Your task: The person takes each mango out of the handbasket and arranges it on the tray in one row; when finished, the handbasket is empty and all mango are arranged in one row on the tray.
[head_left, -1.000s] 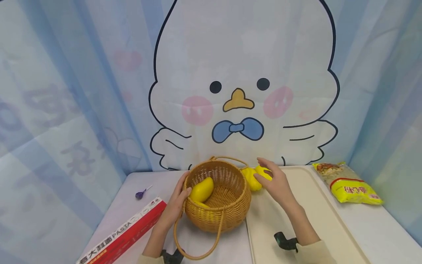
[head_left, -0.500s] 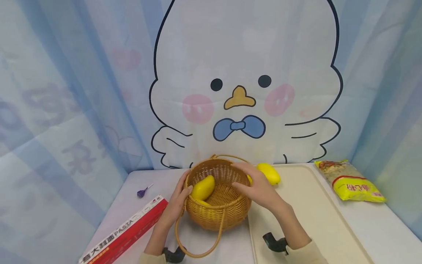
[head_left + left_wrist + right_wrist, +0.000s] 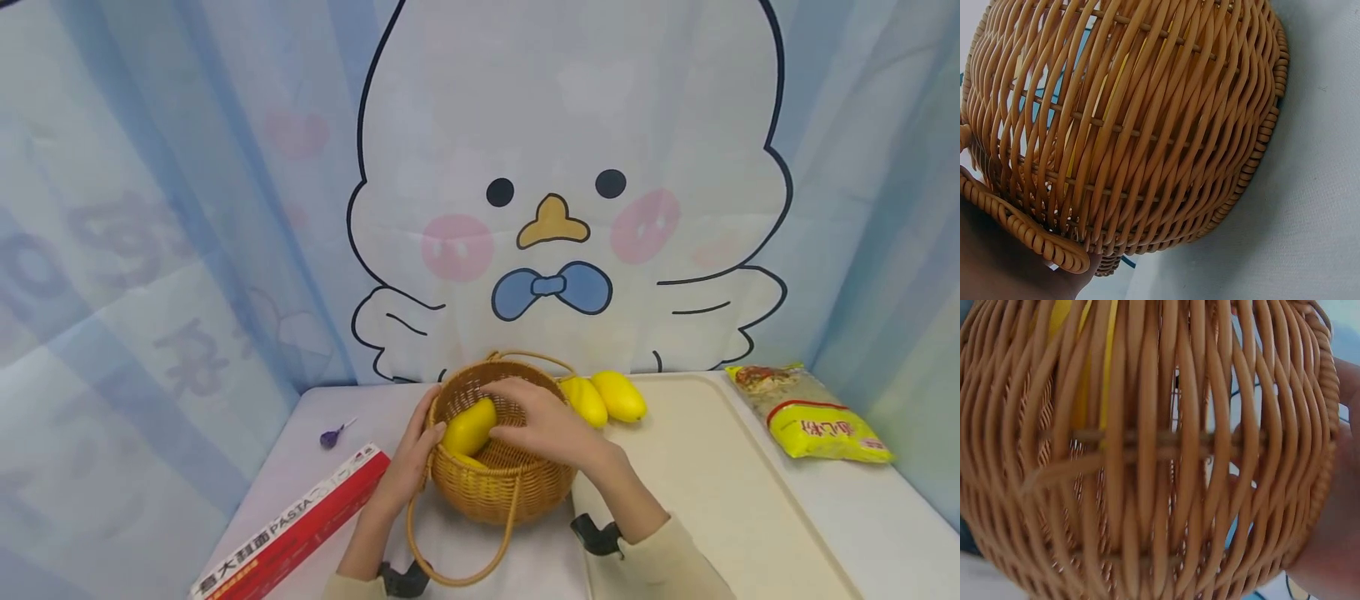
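A round wicker basket stands in the middle of the table, one handle folded down in front. My left hand grips its left rim, thumb over the edge. Inside, a yellow mango leans against the left wall, and part of another yellow piece shows below it. Over the basket's mouth, my right hand reaches in from the right with fingers spread, close to the mango; whether it touches is unclear. In the right wrist view, yellow shows through the weave of the basket wall.
Two more yellow mangoes, one beside the basket and one to its right, lie at the back of a cream tray. A red pasta box and a purple lollipop lie left. A yellow food packet lies right.
My right hand has left the mangoes on the tray and moved left into the basket's mouth. The left hand keeps its grip on the rim.
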`<state>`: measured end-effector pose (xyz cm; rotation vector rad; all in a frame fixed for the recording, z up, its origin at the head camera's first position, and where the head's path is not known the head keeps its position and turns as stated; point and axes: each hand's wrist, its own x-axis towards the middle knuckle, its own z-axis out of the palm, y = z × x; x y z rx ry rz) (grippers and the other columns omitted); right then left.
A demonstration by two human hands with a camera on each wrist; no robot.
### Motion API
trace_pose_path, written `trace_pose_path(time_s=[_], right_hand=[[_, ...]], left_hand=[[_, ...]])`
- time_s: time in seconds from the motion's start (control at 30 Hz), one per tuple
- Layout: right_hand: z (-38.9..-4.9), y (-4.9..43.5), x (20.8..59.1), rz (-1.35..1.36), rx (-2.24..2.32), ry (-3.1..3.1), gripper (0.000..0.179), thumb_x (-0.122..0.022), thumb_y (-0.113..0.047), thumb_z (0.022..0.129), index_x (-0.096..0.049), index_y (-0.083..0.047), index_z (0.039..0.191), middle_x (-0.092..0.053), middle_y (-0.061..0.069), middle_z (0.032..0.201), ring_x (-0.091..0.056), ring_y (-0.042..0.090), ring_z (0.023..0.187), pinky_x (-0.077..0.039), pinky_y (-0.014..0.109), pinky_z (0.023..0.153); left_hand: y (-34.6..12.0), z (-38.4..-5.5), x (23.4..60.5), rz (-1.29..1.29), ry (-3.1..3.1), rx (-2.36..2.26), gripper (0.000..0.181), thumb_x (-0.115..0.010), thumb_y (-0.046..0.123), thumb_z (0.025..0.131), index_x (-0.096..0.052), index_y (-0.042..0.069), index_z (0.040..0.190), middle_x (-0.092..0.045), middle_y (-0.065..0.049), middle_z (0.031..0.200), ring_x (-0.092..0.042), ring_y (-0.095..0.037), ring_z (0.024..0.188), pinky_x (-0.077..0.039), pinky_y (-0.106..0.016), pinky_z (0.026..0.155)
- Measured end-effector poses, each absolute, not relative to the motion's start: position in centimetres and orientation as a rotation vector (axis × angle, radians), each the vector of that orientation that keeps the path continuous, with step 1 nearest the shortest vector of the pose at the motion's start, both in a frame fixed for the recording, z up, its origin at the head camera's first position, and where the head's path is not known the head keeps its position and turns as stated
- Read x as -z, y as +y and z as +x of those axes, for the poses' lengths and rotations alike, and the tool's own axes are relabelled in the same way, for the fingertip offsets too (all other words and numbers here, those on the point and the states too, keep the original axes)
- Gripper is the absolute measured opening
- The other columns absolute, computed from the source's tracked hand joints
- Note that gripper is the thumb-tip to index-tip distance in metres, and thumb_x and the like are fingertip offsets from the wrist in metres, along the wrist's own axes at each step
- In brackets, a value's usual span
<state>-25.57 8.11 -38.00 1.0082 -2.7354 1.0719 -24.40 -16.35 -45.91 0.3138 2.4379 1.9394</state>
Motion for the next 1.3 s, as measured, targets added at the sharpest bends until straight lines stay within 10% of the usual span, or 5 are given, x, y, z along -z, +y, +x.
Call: trace_pose_path(time_s=[0.97, 1.3], right_hand=[[-27.8, 4.1, 39.3, 1.302, -0.842, -3.222, 0.045, -0.07, -0.02, 0.09, -0.062, -0.017, 0.134, -0.069, 0.0, 0.125, -0.064, 0.014, 0.113, -0.054, 0.031, 0.098], [-27.9, 4.1, 39.7, 1.365, -0.846, -3.289, 0.055, -0.061, -0.003, 0.09, -0.059, -0.03, 0.138, -0.063, -0.003, 0.135, -0.058, 0.016, 0.126, -0.05, 0.033, 0.106]], left_hand=[[-16.2, -24.4, 45.8, 0.283, 2.419, -1.959, 0.059, -0.043, 0.037, 0.104, -0.018, 0.042, 0.157, -0.018, 0.013, 0.165, -0.018, -0.028, 0.155, -0.023, -0.061, 0.121], [-16.2, -24.5, 45.7, 0.322, 2.404, -1.984, 0.058, -0.042, 0.034, 0.104, -0.019, 0.043, 0.156, -0.017, 0.01, 0.166, -0.017, -0.028, 0.155, -0.019, -0.061, 0.122]])
